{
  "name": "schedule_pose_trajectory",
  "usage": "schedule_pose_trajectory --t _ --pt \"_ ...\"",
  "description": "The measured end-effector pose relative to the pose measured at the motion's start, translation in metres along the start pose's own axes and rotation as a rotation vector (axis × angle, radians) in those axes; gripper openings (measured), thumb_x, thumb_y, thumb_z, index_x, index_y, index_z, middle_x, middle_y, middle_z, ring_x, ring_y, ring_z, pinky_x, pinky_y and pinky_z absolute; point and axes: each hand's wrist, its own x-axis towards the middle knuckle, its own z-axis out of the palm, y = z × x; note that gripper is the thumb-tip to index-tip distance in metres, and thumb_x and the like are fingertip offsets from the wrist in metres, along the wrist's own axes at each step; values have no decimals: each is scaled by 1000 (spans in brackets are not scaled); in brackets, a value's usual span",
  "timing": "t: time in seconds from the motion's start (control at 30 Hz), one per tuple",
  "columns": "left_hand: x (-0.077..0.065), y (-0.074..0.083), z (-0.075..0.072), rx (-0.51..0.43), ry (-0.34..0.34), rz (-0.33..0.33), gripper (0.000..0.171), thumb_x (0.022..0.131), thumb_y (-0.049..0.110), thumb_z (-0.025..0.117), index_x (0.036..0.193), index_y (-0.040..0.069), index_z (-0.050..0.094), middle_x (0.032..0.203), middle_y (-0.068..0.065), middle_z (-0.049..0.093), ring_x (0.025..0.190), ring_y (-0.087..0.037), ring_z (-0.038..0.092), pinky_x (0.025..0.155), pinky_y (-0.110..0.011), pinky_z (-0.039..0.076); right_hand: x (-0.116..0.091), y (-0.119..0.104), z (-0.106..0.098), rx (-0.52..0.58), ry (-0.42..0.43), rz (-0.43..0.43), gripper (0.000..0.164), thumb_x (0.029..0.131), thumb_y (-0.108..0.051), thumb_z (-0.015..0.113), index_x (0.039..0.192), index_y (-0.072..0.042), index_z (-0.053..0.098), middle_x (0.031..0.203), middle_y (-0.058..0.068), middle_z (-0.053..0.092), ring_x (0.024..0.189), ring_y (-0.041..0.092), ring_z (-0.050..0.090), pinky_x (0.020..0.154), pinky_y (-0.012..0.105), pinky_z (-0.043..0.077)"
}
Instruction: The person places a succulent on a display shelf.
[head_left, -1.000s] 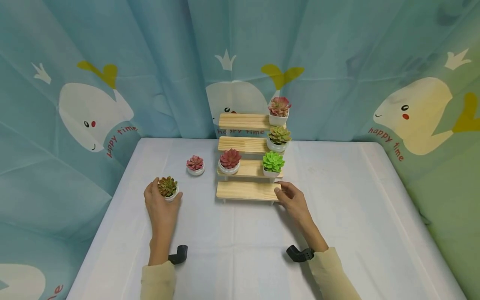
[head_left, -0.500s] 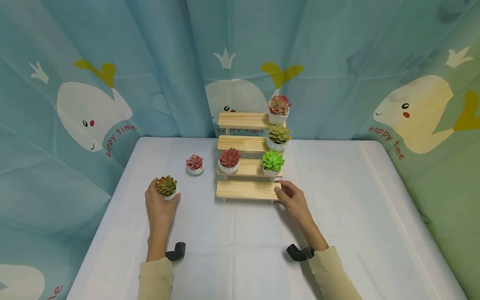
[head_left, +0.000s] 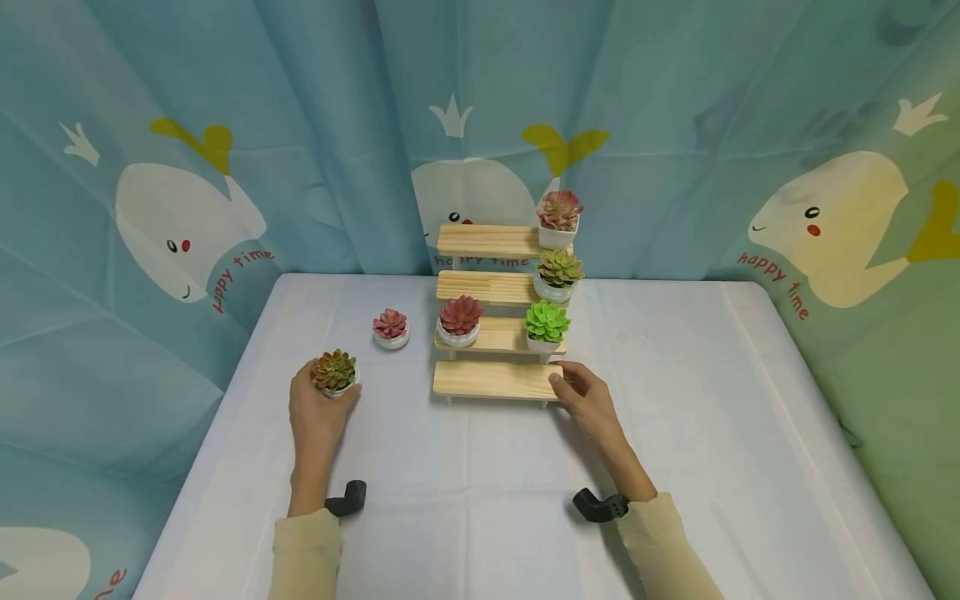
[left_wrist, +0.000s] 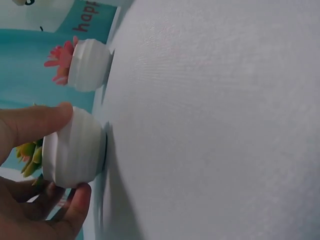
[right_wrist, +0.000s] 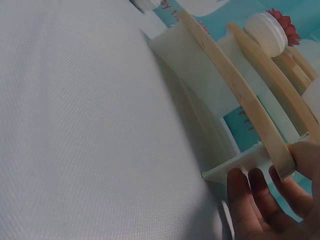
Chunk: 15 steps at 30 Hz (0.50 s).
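My left hand grips a small white pot with a green-brown succulent, at the table's left. In the left wrist view the thumb lies on one side of the pot and the fingers on the other, with the pot's base close over the tabletop. A pink succulent in a white pot stands just beyond it. At the middle is a stepped wooden stand with white supports. My right hand pinches the right end of its lowest board, thumb on top and fingers below, against the side support.
On the stand, a dark red succulent and a bright green one share the third tier down. Above on the right sit an olive-green one and a pink-red one. A blue curtain hangs behind the white-covered table.
My left hand has shifted the potted succulent very slightly, and the left forearm has swung a little to the left. The right hand and the stand have stayed in place.
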Motion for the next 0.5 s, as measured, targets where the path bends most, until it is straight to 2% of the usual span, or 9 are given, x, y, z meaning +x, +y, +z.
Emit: schedule_pose_trajectory --t 0.17,0.3,0.4,0.5 --pt "4 4 -5 1 -33 27 75 89 14 81 148 -14 44 146 -34 46 142 -49 44 122 -63 33 0 1 0 11 2 0 42 104 -23 66 140 -2 61 126 20 62 98 6 61 80 18 58" --pt "8 16 -11 13 -107 40 79 91 19 81 152 -12 41 149 -32 45 138 -45 47 118 -59 40 1 1 0 11 3 1 42 104 -23 66 140 -2 61 126 20 62 98 6 61 80 18 58" --pt "12 30 -13 12 -161 69 80 93 22 80 154 -8 40 149 -28 45 132 -39 50 105 -49 49 1 1 0 9 3 4 43 104 -24 66 141 -3 60 127 20 62 99 6 61 80 18 58" --pt "15 46 -13 -2 -209 106 80 93 26 81 156 -3 41 148 -23 47 128 -33 49 97 -35 48 1 2 1 12 3 3 42 104 -24 66 141 -3 60 127 20 63 100 6 61 81 18 58"
